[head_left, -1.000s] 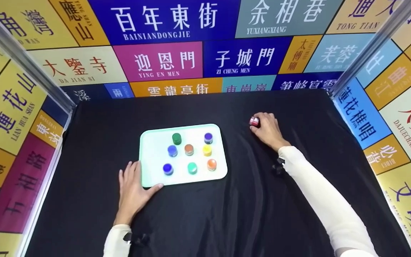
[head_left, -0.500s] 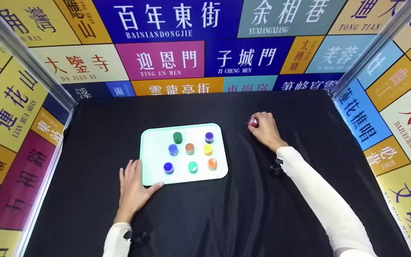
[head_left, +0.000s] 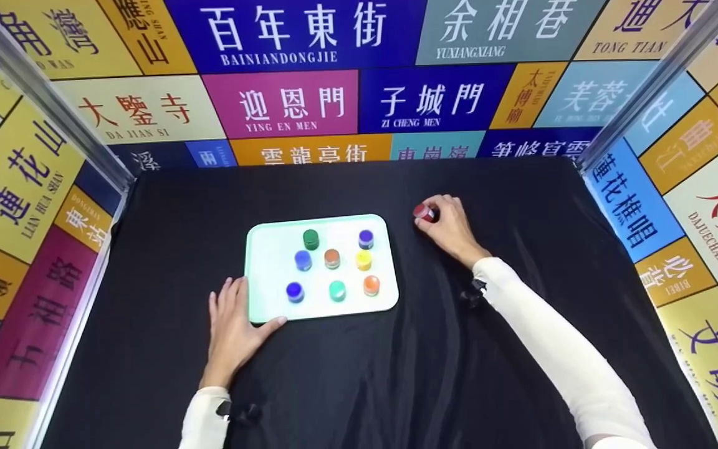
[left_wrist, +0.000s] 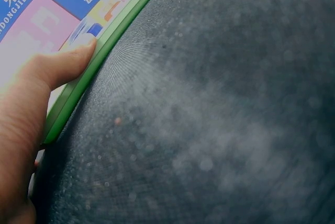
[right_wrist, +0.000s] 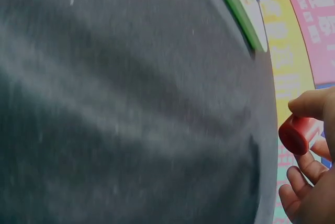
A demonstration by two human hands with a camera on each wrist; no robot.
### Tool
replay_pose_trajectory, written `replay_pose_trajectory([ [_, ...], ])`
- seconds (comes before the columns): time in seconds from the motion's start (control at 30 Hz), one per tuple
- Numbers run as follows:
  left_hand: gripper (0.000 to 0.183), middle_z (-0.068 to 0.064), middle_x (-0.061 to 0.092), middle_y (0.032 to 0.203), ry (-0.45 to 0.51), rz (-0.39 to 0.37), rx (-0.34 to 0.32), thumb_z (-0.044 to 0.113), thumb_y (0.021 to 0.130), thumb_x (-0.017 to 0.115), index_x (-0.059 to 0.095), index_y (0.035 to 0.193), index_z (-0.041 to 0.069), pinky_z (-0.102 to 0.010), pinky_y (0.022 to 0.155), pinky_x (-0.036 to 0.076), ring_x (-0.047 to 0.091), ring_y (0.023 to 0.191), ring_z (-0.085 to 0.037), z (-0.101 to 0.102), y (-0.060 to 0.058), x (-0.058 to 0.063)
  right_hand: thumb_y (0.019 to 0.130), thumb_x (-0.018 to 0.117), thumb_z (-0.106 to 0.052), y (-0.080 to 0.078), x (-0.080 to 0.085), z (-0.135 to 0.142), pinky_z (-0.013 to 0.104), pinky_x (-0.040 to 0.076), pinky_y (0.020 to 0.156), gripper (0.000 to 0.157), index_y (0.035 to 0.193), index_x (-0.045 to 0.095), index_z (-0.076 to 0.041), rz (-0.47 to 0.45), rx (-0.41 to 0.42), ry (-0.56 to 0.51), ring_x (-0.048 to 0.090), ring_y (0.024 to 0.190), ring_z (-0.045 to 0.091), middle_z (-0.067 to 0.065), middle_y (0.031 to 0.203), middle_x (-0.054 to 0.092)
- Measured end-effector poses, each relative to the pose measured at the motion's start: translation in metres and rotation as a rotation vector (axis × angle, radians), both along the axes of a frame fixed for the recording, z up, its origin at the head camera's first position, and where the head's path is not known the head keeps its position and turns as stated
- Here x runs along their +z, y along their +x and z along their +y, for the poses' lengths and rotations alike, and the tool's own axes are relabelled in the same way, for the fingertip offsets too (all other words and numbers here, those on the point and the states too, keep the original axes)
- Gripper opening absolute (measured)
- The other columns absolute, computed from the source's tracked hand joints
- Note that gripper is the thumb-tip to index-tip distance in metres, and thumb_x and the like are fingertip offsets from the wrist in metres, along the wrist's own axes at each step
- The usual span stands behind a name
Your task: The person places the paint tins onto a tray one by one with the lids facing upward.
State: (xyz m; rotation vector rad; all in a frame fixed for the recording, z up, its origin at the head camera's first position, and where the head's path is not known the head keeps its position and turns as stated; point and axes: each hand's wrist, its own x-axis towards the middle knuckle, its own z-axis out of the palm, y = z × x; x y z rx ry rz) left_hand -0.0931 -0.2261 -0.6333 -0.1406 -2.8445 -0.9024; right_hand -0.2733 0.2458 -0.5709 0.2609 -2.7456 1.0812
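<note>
My right hand (head_left: 452, 227) pinches a small red paint jar (head_left: 423, 212) between thumb and fingers, to the right of the tray. The right wrist view shows the same red jar (right_wrist: 296, 135) tipped sideways, its round red end outward. My left hand (head_left: 229, 330) rests at the near left corner of a pale green tray (head_left: 265, 262). Its fingers lie straight along the left side, and the thumb (left_wrist: 78, 59) lies over the near rim. Several jars stand upright on the tray, among them a dark green jar (head_left: 311, 239), a yellow jar (head_left: 363, 259) and an orange jar (head_left: 371, 285).
A black cloth (head_left: 359, 380) with soft folds covers the table. Panels with large printed characters, such as a pink panel (head_left: 281, 103), wall the back and both sides. Metal posts stand at the back corners, including a right post (head_left: 652, 81).
My right hand has carried the red jar leftward toward the tray, and the jar has tilted. The left hand and the jars on the tray stay in place.
</note>
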Motion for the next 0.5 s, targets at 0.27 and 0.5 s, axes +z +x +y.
replay_pose_trajectory([
  [0.27,0.120,-0.027,0.038,0.171,0.002,-0.008,-0.001,0.064,0.085,0.088,0.035,0.169,-0.003,-0.064,0.135,-0.003,0.018,0.167,-0.044,0.000,0.000,0.001,0.091,0.087,-0.018,0.008,0.007,-0.025,0.048,0.049,0.104,0.036,0.120,0.075,0.000,0.026,0.058,-0.002,0.058,0.115,0.038,0.019,0.116,0.070],
  [0.5,0.119,-0.026,0.038,0.171,-0.003,-0.005,-0.003,0.065,0.086,0.086,0.035,0.169,-0.002,-0.062,0.135,-0.003,0.019,0.167,-0.043,0.000,0.001,0.002,0.092,0.085,-0.014,0.015,0.016,-0.048,0.048,0.048,0.107,0.033,0.120,0.074,-0.001,0.043,0.121,-0.016,0.057,0.120,0.037,0.017,0.116,0.073],
])
